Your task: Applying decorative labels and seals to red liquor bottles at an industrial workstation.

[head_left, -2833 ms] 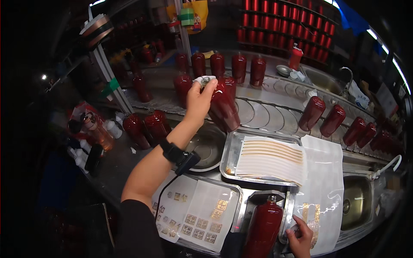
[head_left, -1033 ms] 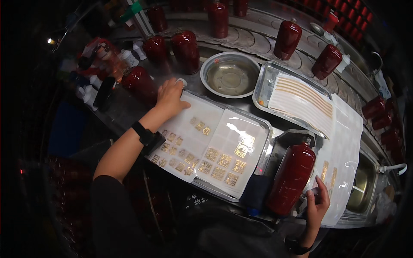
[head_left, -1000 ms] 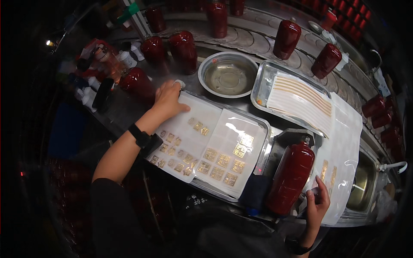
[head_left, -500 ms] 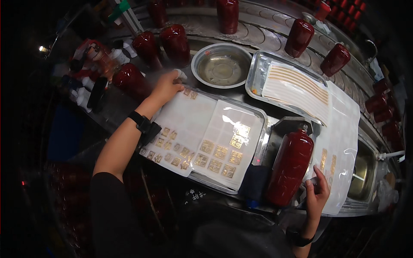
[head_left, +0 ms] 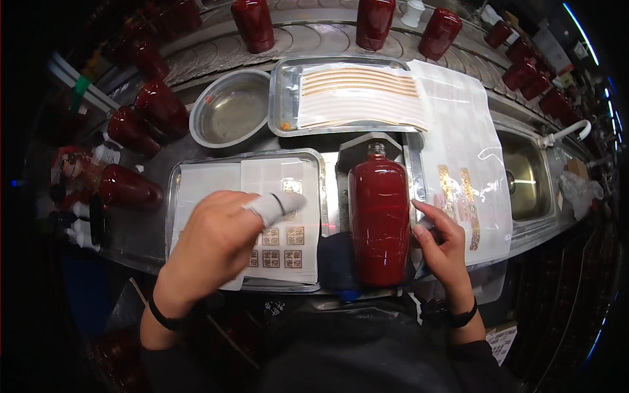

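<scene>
My left hand [head_left: 219, 239] hovers over the left tray [head_left: 322, 196]. A white covering [head_left: 268, 209] wraps its forward-pointing finger, and the other fingers are curled in. Anything pinched between them is hidden. Beneath it, a white decal sheet [head_left: 252, 171] carries square gold decals [head_left: 295, 259]. A glossy dark red bottle [head_left: 379, 216] lies in front of me on a metal stand [head_left: 354, 149], its bare neck pointing away. Beside the bottle's right side is my right hand [head_left: 447, 249], thumb and forefinger apart, with no object visible in it. A dark blue cloth [head_left: 335, 263] sits left of the bottle's base.
A metal basin [head_left: 196, 121] stands behind the left tray. Another tray [head_left: 282, 98] holds a sheet of gold strips [head_left: 360, 82]. At right lies a white sheet [head_left: 488, 164] with long gold decals [head_left: 469, 206], then a sink [head_left: 527, 183]. Red bottles [head_left: 252, 26] line the conveyor [head_left: 314, 39].
My left hand has come from the left tray's far edge toward me, over its decal sheets. My view has swung right. The right hand stays beside the bottle.
</scene>
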Demonstrator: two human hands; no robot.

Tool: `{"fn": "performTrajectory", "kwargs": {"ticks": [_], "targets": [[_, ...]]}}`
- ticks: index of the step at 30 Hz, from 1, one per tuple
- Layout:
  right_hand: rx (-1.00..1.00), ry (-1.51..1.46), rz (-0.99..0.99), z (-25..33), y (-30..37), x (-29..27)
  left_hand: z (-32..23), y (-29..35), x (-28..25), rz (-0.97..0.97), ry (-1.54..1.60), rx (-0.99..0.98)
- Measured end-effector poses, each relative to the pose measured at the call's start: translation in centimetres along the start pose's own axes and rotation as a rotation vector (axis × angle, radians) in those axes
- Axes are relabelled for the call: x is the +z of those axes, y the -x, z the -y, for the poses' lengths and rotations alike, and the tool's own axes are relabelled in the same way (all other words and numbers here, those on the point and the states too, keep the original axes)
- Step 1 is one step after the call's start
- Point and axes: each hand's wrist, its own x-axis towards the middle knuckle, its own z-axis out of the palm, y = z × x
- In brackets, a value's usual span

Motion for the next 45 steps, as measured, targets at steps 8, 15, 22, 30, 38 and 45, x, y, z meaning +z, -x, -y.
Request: {"fn": "performTrajectory", "kwargs": {"ticks": [8, 15, 22, 30, 38, 45], "targets": [[0.111, -0.253, -0.009, 3.5, -2.3, 1.0, -3.3, -10.5, 4.1, 0.040, 0.242, 0.249], [0.105, -0.106, 0.055, 3.6, -2.7, 2.0, -2.2, -13.3, 6.0, -0.007, 0.283, 0.242], [0.187, -0.296, 0.099, 2.6, -3.0, 1.9, -1.6, -11.6, 7.6, -0.243, 0.295, -0.142], [0.150, -0.281, 0.097, 3.2, -5.0, 1.1, -5.2, -5.6, 12.0, -0.160, 1.268, -0.575], [0.169, -0.362, 0.155, 2.6, -7.8, 2.7, -5.9, -6.0, 12.8, -0.196, 1.361, -0.605], [0.141, -0.339, 0.186, 2.6, -8.0, 2.6, -5.8, -5.9, 12.8, -0.210, 1.352, -0.595]]}}
